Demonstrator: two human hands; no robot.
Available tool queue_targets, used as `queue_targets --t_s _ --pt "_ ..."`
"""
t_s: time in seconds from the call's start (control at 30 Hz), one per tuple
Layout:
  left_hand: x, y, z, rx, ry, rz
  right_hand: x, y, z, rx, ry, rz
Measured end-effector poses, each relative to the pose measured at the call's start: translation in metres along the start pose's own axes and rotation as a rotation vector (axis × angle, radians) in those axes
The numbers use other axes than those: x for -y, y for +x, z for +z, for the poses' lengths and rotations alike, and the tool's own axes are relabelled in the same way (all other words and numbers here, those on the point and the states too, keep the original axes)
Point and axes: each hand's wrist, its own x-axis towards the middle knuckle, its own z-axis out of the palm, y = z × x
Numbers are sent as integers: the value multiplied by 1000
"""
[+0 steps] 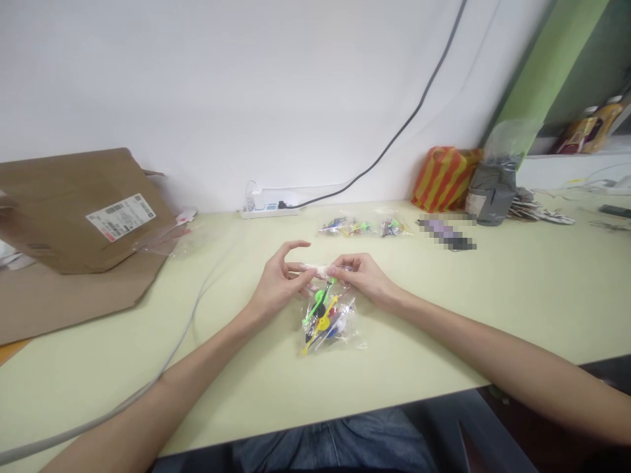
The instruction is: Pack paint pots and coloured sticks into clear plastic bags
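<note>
A clear plastic bag (328,318) hangs between my two hands over the front middle of the table. Inside it are several small plastic parts in green, yellow, black, blue and white, some with long thin arms. My left hand (283,279) pinches the bag's top edge on the left, its index finger raised and curved away. At the top right, my right hand (362,276) grips the same edge between thumb and fingers. Part of the bag's top is hidden behind my fingers. Beyond my hands lie several similar clear bags (362,226) of coloured parts.
Brown cardboard packaging (73,217) covers the left side. A power strip (271,209) sits against the wall with a dark cable (394,138). A pale cable (182,335) crosses under my left forearm. Back right stand a striped bag (444,180) and a grey bag (493,190).
</note>
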Motion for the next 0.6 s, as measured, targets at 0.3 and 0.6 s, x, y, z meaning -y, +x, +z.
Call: queue_targets --t_s 0.3,0.6 --pt "8 2 -1 146 47 -5 3 0 -1 26 -104 -119" --pt "7 2 -1 185 60 -30 2 1 -3 68 -208 -140"
